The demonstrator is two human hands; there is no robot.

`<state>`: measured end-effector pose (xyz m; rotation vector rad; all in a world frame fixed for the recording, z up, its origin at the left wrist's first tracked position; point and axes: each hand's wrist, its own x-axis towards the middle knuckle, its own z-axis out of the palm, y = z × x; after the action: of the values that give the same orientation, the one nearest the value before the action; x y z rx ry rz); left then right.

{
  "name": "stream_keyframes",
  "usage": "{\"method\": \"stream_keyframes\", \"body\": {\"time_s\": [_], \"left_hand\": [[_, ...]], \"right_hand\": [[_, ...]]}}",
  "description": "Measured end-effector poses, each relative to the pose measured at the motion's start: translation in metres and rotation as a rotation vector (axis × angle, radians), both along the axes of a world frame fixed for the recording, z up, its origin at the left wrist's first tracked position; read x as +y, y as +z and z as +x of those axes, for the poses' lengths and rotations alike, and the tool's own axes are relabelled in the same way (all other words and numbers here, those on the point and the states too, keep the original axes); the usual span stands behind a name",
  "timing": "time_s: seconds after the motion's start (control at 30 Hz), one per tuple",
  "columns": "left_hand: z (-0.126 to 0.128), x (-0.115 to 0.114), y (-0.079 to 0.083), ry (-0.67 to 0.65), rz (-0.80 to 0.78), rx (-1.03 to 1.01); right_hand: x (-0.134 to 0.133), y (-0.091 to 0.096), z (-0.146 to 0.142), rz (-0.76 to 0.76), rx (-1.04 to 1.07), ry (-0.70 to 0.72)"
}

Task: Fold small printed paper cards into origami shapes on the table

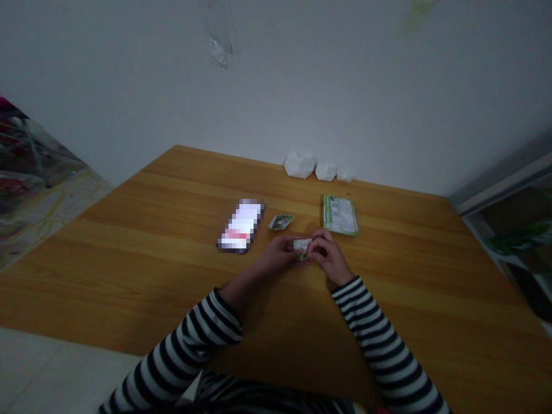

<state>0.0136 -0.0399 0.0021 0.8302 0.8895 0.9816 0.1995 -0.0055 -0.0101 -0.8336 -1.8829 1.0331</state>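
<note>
Small green-and-white packet (302,246) is clamped between my left hand (280,253) and right hand (328,256), brought together over the tabletop (129,259) so both can pinch it; a green printed card (340,215) lies at 1 o'clock, a foil scrap (280,222) at 11.

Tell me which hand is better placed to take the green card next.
Right, probably: the right hand sits just below the green card, while the left hand is farther away. Both hands pinch a small packet.

Indoors, dim light | Wall: plain pale wall (276,86) | Furniture: honey-wood worktop (129,276) set against it | Floor: pale tiles (47,368) | Right: grey-framed opening (504,190)
</note>
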Motion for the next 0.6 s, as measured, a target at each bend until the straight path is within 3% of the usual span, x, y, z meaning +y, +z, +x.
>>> {"method": "stream_keyframes", "body": {"time_s": [0.13,0.33,0.47,0.6], "left_hand": [[0.0029,-0.0006,0.0058,0.065,0.038,0.069],[0.0001,0.0003,0.0078,-0.036,0.110,0.000],[0.0013,-0.0011,0.0046,0.001,0.128,0.014],[0.0031,-0.0006,0.0025,-0.019,0.145,0.015]], "right_hand": [[-0.0015,0.0000,-0.0021,-0.028,0.012,0.074],[-0.0007,-0.0009,-0.0016,-0.070,0.048,0.036],[-0.0006,0.0005,-0.0019,-0.088,0.062,0.090],[-0.0007,0.0007,-0.0050,-0.097,0.096,0.038]]}}
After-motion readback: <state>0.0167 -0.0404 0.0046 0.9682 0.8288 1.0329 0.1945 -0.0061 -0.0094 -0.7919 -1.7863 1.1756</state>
